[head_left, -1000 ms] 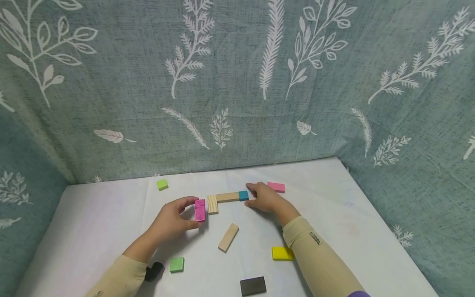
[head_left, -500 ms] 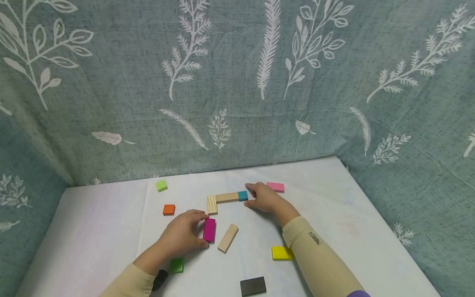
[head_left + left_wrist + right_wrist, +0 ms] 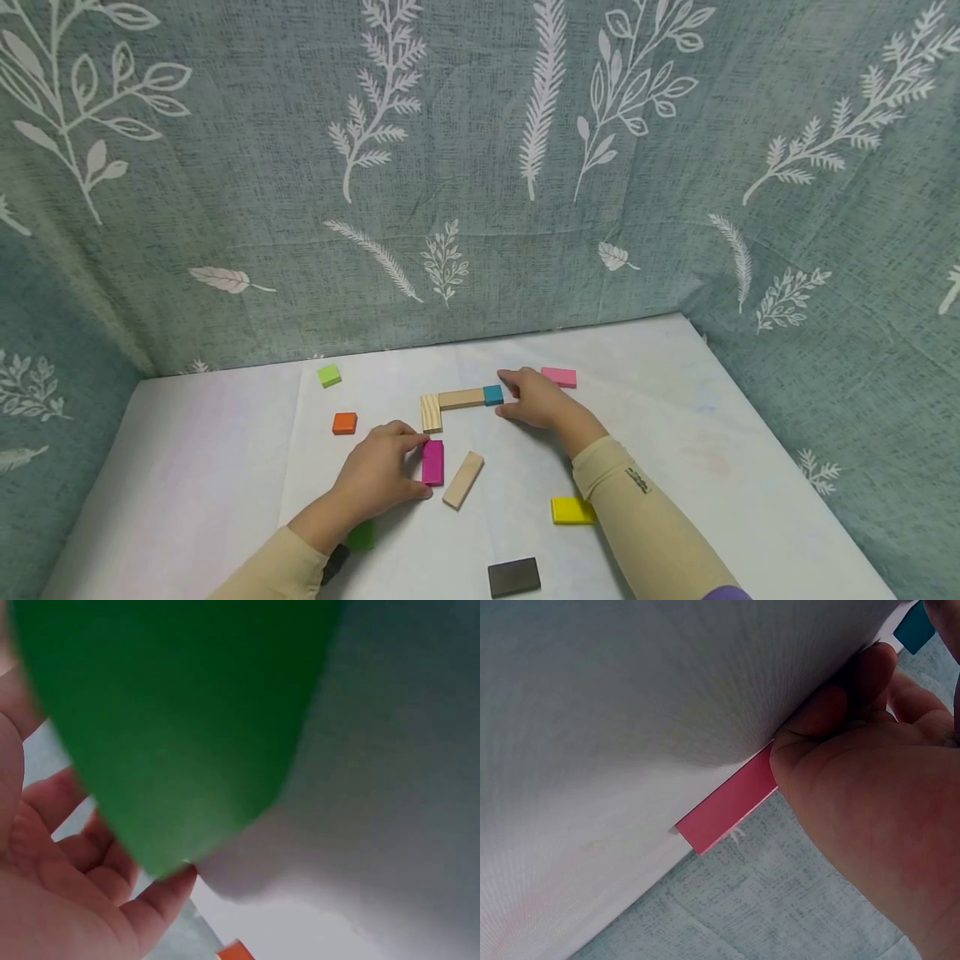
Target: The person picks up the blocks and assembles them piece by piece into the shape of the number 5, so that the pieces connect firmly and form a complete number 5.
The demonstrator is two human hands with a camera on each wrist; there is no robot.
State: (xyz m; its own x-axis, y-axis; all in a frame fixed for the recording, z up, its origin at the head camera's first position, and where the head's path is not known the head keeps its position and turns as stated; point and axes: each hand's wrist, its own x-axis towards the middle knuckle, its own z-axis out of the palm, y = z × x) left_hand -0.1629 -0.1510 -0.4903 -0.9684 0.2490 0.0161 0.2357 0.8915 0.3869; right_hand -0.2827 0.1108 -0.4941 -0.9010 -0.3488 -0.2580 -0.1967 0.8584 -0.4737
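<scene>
Two hands are seen over a white table [image 3: 675, 467], blocks scattered all round. Far left, a light green block [image 3: 328, 375] and an orange block [image 3: 344, 422] are passed, well apart from the action. Next, the left hand [image 3: 378, 479] is laid beside the magenta block [image 3: 432, 462], fingers curled around its left edge and pinching it. That block is set flat just below the striped wooden block [image 3: 431, 412], with a loose wooden block [image 3: 462, 480] tilted just beside it. A dark green block [image 3: 361, 535] is half hidden under the left wrist. Onward: a long wooden block [image 3: 461, 398] and a teal block [image 3: 492, 394] are lined up, and the right hand [image 3: 534, 398] is rested at the teal end, fingers relaxed, pink block [image 3: 559, 377] behind it. A yellow block [image 3: 573, 509] and black block [image 3: 513, 577] are left nearer.

Since a second ago, the magenta block has been carried down from beside the striped block. Only in the left wrist view is green seen close, blurred; only in the right wrist view is the pink block's underside edge shown.
</scene>
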